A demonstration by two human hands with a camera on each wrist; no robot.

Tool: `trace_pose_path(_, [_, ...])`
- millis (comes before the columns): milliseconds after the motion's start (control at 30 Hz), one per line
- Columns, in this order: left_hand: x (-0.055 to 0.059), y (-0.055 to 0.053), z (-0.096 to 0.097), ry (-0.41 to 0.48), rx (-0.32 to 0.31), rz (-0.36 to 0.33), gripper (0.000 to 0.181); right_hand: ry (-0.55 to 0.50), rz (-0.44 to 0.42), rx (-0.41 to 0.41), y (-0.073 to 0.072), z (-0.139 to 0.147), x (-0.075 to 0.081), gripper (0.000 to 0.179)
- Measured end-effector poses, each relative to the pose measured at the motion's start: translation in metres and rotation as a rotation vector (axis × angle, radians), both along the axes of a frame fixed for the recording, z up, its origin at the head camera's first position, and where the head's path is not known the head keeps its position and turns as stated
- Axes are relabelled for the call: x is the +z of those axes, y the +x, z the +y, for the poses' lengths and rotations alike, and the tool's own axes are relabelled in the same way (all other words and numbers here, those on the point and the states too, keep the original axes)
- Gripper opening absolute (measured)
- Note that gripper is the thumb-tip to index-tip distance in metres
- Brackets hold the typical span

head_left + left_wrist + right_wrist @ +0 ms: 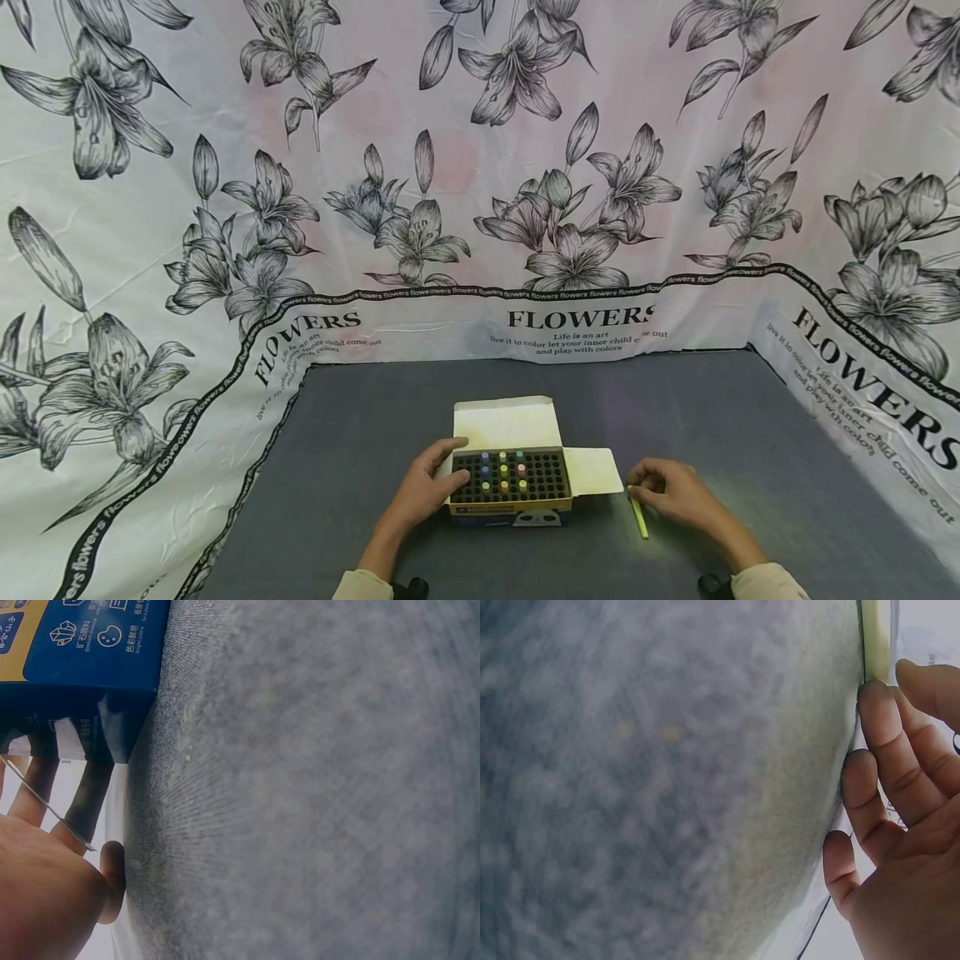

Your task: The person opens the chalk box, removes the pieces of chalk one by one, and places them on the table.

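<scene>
An open chalk box, blue and yellow with a panda-like print, stands on the dark tabletop. Several coloured chalks poke up from its black grid of holes. My left hand grips the box's left end, thumb over the top edge and fingers along the outer side. In the left wrist view, the fingers of that hand reach the blue end of the box. Right of the box, my right hand pinches one end of a yellow-green chalk stick. The right wrist view shows this chalk at the fingertips; the index finger's contact is partly hidden.
The box's white lid stands raised behind it, and a side flap folds out toward the right hand. A white flower-printed cloth borders the dark tabletop at the back and sides.
</scene>
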State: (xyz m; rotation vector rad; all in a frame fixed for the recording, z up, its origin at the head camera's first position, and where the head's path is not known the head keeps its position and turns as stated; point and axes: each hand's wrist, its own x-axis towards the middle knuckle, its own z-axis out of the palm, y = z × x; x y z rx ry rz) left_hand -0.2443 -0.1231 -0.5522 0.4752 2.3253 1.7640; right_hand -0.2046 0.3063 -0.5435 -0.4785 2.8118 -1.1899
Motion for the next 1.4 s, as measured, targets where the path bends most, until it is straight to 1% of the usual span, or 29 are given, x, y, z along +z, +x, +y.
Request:
trace_pose_path(167, [0.000, 0.000, 0.000, 0.001, 0.001, 0.008, 0.051, -0.008, -0.010, -0.010, 0.000, 0.000, 0.000, 0.011])
trace_pose_path(400, [0.000, 0.001, -0.001, -0.004, -0.001, 0.009, 0.051, -0.046, 0.004, -0.027, 0.001, 0.001, 0.001, 0.012])
trace_pose_path(467, [0.000, 0.001, -0.001, -0.005, -0.001, 0.013, 0.051, -0.058, 0.027, -0.038, 0.001, 0.001, 0.002, 0.012])
trace_pose_path(567, [-0.001, 0.001, -0.001, -0.004, 0.003, 0.009, 0.051, -0.069, 0.084, -0.065, 0.001, 0.001, 0.003, 0.011])
trace_pose_path(733, [-0.001, 0.001, -0.001, 0.004, 0.004, 0.004, 0.050, -0.091, 0.165, -0.112, 0.003, -0.002, 0.009, 0.013])
trace_pose_path(1033, [-0.002, 0.002, -0.001, -0.006, 0.009, 0.041, 0.049, -0.070, 0.354, -0.148, 0.001, -0.006, 0.021, 0.017])
trace_pose_path(1200, [-0.003, 0.002, -0.001, -0.004, 0.007, 0.047, 0.049, -0.066, 0.391, -0.153, 0.001, -0.012, 0.028, 0.021])
trace_pose_path(1400, [-0.002, 0.002, 0.000, 0.001, 0.017, 0.039, 0.049, -0.106, 0.413, -0.117, 0.001, -0.025, 0.033, 0.024])
